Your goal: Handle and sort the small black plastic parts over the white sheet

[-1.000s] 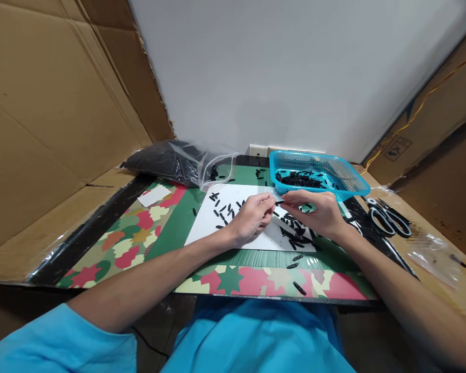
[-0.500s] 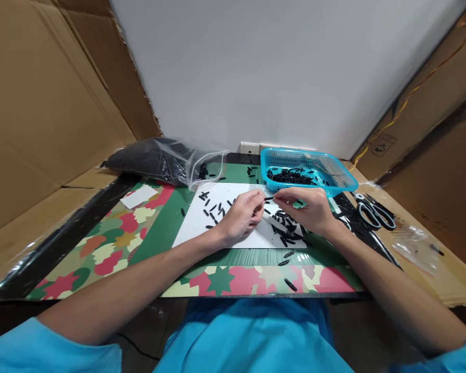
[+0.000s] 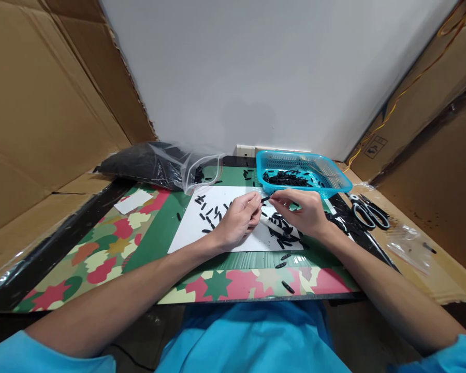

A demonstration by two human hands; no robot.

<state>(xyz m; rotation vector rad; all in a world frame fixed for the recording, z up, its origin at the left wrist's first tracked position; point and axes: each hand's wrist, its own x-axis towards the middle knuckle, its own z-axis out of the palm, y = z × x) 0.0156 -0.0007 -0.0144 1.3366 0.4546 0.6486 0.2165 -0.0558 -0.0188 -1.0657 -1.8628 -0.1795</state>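
My left hand (image 3: 241,220) is closed over the white sheet (image 3: 186,228). From under its fingers a white stick-like tool with a dark tip (image 3: 271,224) points to the right. My right hand (image 3: 301,210) pinches a small, slim black piece (image 3: 265,199) by one end. The other end of that piece meets my left thumb and fingertips, so both hands touch it. Beneath my right hand lies a heap of similar black pieces (image 3: 281,238), and several more are scattered on the sheet left of my left hand.
Behind my right hand stands a blue plastic basket (image 3: 305,194) with many black pieces in it. A clear bag full of black material (image 3: 147,163) lies at the back left. Scissors (image 3: 368,212) and a small clear bag (image 3: 409,251) are at the right, on cardboard.
The view has shifted slightly. Both hands keep nearly the same pose, with the black piece still between them and tilted a little differently.
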